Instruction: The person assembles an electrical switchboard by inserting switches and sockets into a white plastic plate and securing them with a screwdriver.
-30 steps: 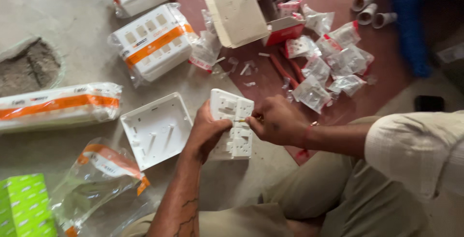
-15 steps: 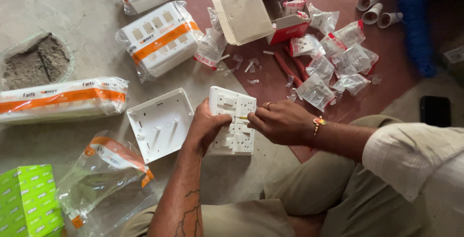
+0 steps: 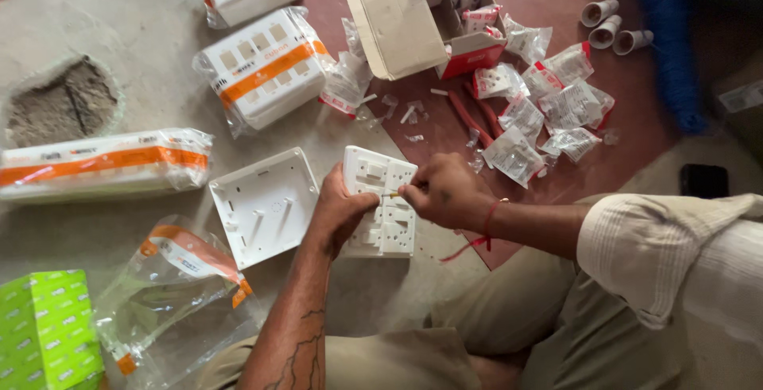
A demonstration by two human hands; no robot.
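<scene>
Switch plate (image 3: pixel 380 211) (white, back side up) sits gripped in the left hand (image 3: pixel 338 211), fingers wrapped round its edge. Right hand (image 3: pixel 441 191) pinches a thin tool (image 3: pixel 392 194) against it.

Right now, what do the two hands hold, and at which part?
The left hand grips the white switch plate by its left edge. The right hand pinches a small thin tool against the plate; its kind cannot be told.

My one head camera looks steeply down at the floor (image 3: pixel 95 32) before my knees, close over my hands.
</scene>
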